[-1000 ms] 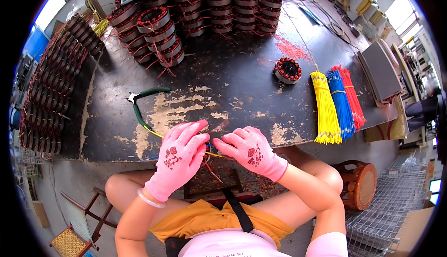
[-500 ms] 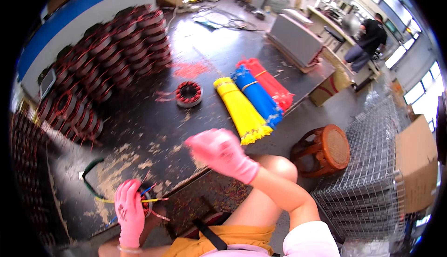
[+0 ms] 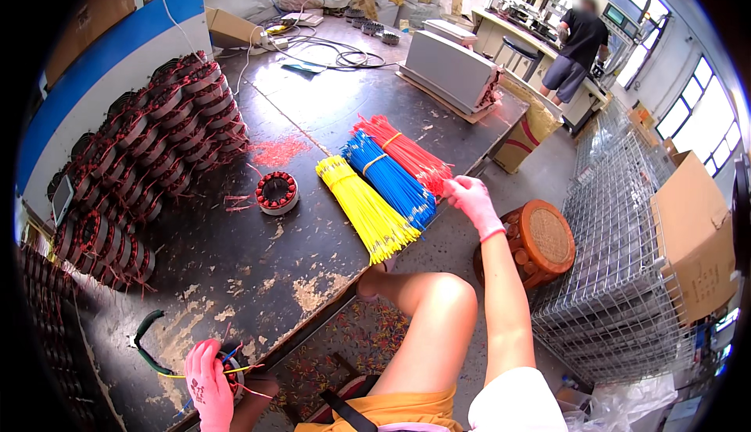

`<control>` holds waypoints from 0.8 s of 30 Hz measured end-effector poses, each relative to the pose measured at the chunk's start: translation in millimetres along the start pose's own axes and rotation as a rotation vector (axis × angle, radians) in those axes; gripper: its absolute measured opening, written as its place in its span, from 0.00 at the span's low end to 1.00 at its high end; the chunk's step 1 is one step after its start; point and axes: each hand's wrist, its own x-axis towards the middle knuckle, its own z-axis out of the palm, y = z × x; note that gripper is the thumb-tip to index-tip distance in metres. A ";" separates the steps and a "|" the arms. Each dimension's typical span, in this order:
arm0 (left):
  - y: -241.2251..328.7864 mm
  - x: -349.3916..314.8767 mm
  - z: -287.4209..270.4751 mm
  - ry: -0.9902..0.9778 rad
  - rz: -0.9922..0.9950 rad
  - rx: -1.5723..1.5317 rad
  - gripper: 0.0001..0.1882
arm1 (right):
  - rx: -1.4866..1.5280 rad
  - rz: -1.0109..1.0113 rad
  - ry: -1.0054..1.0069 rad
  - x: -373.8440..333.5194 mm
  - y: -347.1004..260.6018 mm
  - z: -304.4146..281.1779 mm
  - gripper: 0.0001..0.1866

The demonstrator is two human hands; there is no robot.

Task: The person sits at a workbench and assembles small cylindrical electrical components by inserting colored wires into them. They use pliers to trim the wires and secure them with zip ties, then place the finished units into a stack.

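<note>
My left hand [image 3: 208, 389], in a pink glove, is closed on a motor stator [image 3: 237, 375] at the table's near edge. Yellow, blue and red wires stick out of that stator. Stretched out to the right, my right hand [image 3: 474, 204], also gloved, pinches at the near end of the red wire bundle [image 3: 403, 150]; the fingertips partly hide what they grip. Beside it lie a blue wire bundle [image 3: 387, 178] and a yellow wire bundle [image 3: 364, 205], each tied with a band. Another stator [image 3: 277, 193] sits flat on the table, left of the yellow bundle.
Stacked stators [image 3: 160, 139] line the table's left side. A dark-green-handled tool [image 3: 144, 332] lies near my left hand. A grey box [image 3: 446, 70] stands at the far right. Right of the table are a wooden stool [image 3: 544, 240] and wire cages [image 3: 602, 276]. Farther back, a person [image 3: 577, 49] stands at a machine.
My right hand has moved from above the table's near edge out to the right, to the red bundle's end. My left hand stays on the stator. The view has shifted.
</note>
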 end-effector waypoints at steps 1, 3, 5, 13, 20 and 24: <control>-0.7 0.8 -0.5 -0.009 -0.002 0.005 0.16 | 0.170 -0.033 -0.011 -10.4 -3.3 -11.7 0.13; -0.6 1.0 3.8 0.036 0.018 0.020 0.17 | 0.354 -0.044 0.038 -36.3 -16.9 -36.7 0.13; 1.8 -5.5 -4.0 0.154 0.004 0.109 0.19 | 0.399 -0.160 -0.055 -71.3 -56.2 -20.8 0.11; 102.0 49.2 -61.7 0.510 0.735 0.376 0.10 | 0.278 -0.941 -0.864 -237.2 -203.8 143.3 0.06; 34.3 9.6 -36.8 0.513 0.107 0.051 0.19 | -0.113 -0.525 -0.967 -218.3 -154.6 263.7 0.18; 18.4 6.6 1.2 0.402 -0.120 -0.129 0.22 | 0.004 -0.242 -1.178 -224.5 -150.1 307.0 0.18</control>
